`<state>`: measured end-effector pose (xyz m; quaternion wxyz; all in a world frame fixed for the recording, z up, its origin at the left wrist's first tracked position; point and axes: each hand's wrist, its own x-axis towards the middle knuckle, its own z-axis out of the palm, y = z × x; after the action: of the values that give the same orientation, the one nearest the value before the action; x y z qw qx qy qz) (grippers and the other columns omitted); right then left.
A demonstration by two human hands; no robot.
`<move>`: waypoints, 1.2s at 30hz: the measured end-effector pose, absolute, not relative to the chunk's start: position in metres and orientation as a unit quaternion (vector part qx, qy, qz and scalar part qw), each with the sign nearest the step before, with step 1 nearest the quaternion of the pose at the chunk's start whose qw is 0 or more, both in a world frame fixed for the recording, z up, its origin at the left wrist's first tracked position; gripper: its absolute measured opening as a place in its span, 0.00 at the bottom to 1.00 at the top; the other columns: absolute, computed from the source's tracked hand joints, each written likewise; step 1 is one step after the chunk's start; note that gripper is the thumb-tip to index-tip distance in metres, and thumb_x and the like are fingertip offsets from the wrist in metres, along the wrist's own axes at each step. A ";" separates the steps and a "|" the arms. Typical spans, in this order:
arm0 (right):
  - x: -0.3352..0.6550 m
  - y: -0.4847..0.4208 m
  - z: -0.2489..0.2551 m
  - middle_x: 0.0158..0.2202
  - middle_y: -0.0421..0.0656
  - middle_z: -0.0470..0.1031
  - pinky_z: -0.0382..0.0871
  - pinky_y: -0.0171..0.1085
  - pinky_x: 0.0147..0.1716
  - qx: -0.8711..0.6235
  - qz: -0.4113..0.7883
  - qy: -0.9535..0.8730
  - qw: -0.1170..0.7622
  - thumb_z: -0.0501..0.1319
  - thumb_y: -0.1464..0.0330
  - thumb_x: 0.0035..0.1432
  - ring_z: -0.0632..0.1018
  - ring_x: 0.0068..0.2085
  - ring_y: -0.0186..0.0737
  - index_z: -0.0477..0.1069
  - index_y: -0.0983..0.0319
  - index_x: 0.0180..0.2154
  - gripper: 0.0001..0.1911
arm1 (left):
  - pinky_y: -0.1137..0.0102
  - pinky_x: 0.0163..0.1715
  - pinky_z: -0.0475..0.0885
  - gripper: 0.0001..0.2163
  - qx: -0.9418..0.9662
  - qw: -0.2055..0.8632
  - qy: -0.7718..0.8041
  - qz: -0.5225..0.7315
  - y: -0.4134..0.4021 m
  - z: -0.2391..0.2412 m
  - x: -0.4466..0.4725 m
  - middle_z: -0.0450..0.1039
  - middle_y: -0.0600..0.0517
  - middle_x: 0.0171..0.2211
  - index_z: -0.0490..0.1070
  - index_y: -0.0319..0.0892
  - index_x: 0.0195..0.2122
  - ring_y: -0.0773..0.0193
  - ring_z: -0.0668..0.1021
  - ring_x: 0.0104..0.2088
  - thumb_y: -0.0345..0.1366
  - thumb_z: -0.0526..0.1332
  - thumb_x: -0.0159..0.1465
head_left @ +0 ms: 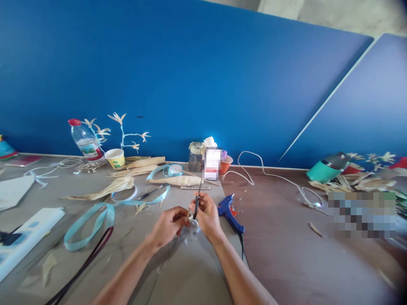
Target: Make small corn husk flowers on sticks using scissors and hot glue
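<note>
At the middle of the table, both hands are close together with fingers closed. My left hand (173, 222) pinches a small pale piece (190, 214), which looks like dried husk. My right hand (206, 212) grips a slim dark-handled tool (196, 206) whose thin metal end points up and away; its exact kind is unclear. Just below the fingers lies a whitish, partly hidden object (193, 226) with pale scraps around it. A blue glue gun (230, 214) rests right of my right hand, nozzle pointing away. Beyond the hands lies a long dried husk (178, 181).
Light blue ribbon (90, 226) loops across the left side, near a white power strip (32, 237). Behind stand a plastic bottle (85, 142), a paper cup (115, 159), husk flowers (122, 133) and a glass jar (195, 156). A green bottle (326, 168) lies at right.
</note>
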<state>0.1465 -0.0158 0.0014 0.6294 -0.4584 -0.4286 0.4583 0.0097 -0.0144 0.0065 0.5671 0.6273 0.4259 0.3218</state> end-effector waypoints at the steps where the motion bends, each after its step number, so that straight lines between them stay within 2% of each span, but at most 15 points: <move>1: 0.147 -0.015 0.001 0.24 0.36 0.70 0.66 0.30 0.22 -0.459 0.459 -0.423 0.632 0.62 0.70 0.41 0.72 0.23 0.31 0.64 0.63 0.38 0.18 | 0.76 0.16 0.60 0.08 0.624 0.573 0.427 0.316 -0.015 0.007 0.009 0.69 0.54 0.22 0.69 0.39 0.27 0.73 0.64 0.15 0.39 0.58 0.53; 8: 0.154 -0.011 0.001 0.22 0.35 0.70 0.63 0.29 0.20 -0.451 0.472 -0.392 0.649 0.62 0.70 0.41 0.72 0.23 0.32 0.64 0.63 0.37 0.18 | 0.76 0.16 0.60 0.07 0.625 0.582 0.431 0.291 -0.018 0.007 0.008 0.69 0.55 0.21 0.69 0.39 0.26 0.73 0.65 0.15 0.38 0.59 0.52; 13: 0.155 -0.011 0.001 0.23 0.35 0.69 0.63 0.29 0.20 -0.451 0.471 -0.392 0.649 0.62 0.70 0.41 0.72 0.24 0.32 0.63 0.63 0.38 0.18 | 0.76 0.16 0.58 0.12 0.635 0.530 0.458 0.326 -0.016 0.008 0.004 0.66 0.55 0.17 0.69 0.39 0.27 0.72 0.64 0.15 0.44 0.56 0.56; 17: 0.151 -0.013 0.000 0.23 0.35 0.69 0.64 0.30 0.21 -0.454 0.449 -0.412 0.649 0.61 0.70 0.42 0.72 0.23 0.32 0.63 0.62 0.38 0.18 | 0.75 0.18 0.59 0.14 0.646 0.540 0.428 0.329 -0.015 0.006 0.005 0.64 0.55 0.18 0.69 0.39 0.27 0.71 0.65 0.17 0.47 0.57 0.55; 23: 0.145 -0.015 0.001 0.25 0.37 0.70 0.66 0.31 0.25 -0.450 0.449 -0.437 0.636 0.62 0.69 0.43 0.72 0.25 0.32 0.64 0.63 0.39 0.18 | 0.75 0.17 0.56 0.13 0.597 0.582 0.448 0.323 -0.018 0.013 0.012 0.59 0.58 0.16 0.64 0.40 0.20 0.73 0.61 0.15 0.45 0.59 0.52; 27: 0.145 -0.017 0.001 0.27 0.38 0.69 0.65 0.30 0.25 -0.441 0.434 -0.439 0.652 0.62 0.68 0.45 0.72 0.27 0.32 0.63 0.62 0.41 0.18 | 0.76 0.17 0.53 0.12 0.550 0.575 0.474 0.377 -0.014 0.013 0.008 0.58 0.60 0.14 0.63 0.40 0.20 0.74 0.60 0.15 0.42 0.58 0.53; 31: 0.143 -0.025 -0.001 0.26 0.38 0.69 0.64 0.30 0.24 -0.468 0.427 -0.516 0.576 0.61 0.68 0.47 0.70 0.25 0.32 0.66 0.63 0.41 0.17 | 0.77 0.17 0.51 0.11 0.510 0.559 0.486 0.436 -0.009 0.006 0.000 0.58 0.60 0.15 0.63 0.39 0.22 0.74 0.59 0.16 0.41 0.58 0.54; 36: 0.136 -0.034 -0.006 0.23 0.37 0.70 0.61 0.30 0.22 -0.493 0.359 -0.629 0.482 0.60 0.68 0.48 0.69 0.23 0.34 0.69 0.61 0.41 0.15 | 0.77 0.19 0.54 0.10 0.494 0.539 0.485 0.480 -0.008 0.008 -0.003 0.58 0.60 0.15 0.63 0.39 0.22 0.74 0.60 0.16 0.39 0.58 0.54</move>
<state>0.1363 -0.0338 -0.0064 0.4822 -0.4933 -0.6286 0.3591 -0.0030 -0.0076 0.0080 0.5387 0.4942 0.4852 0.4798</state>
